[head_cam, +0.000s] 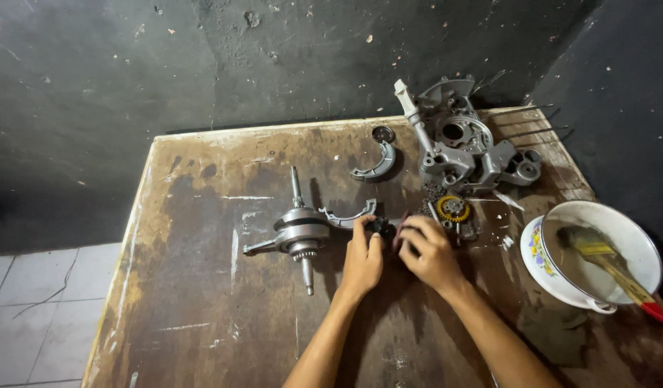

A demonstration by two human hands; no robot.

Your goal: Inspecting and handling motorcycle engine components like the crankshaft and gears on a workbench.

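Black small part sits mid-counter, pinched between both hands: left hand and right hand curl closed around it, crankshaft just left, bowl at the right edge.

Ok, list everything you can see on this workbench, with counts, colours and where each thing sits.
crankshaft: one, grey metal, table centre-left
brake shoes: two, grey, curved, one behind, one beside the crankshaft
engine case: one, silver, far right corner
sprocket with chain: one, yellow and dark, before the case
basin: one, white, right edge
brush: one, yellow handle, inside basin
table: one, worn brown wood
small dark part: one, black, between both hands
left hand: on the part
right hand: on the part
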